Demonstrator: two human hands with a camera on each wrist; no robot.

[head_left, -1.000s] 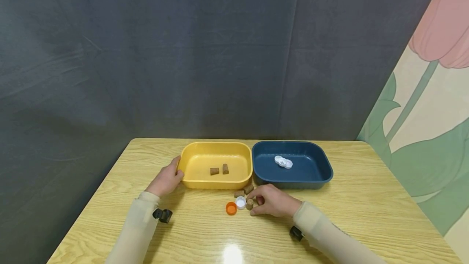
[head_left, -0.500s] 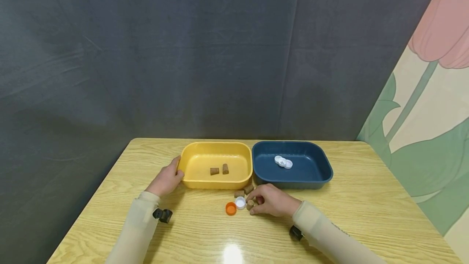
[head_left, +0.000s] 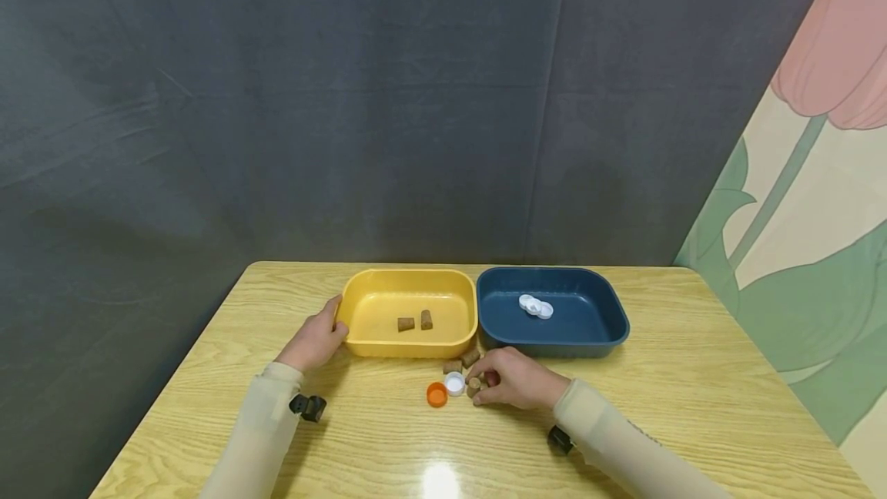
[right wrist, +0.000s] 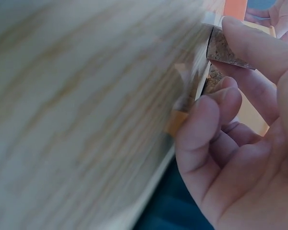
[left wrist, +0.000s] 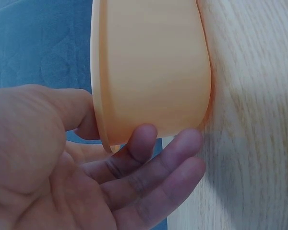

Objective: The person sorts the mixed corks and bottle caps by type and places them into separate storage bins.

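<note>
Gripping the yellow bin [head_left: 409,349] at one end with bent fingers of the left hand [head_left: 317,339]; pinching a cork [head_left: 474,386], seemingly touching the table [head_left: 374,433], beside the white cap [head_left: 454,384], with the right hand [head_left: 516,380].

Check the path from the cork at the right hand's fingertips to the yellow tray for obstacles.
Two other corks lie between this cork and the yellow tray, near its front right corner; its wall also stands in between.

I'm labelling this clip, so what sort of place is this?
Probably an indoor corner set up for tabletop work: there's a wooden table, a dark curtain behind it and a flower mural to the right.
</note>
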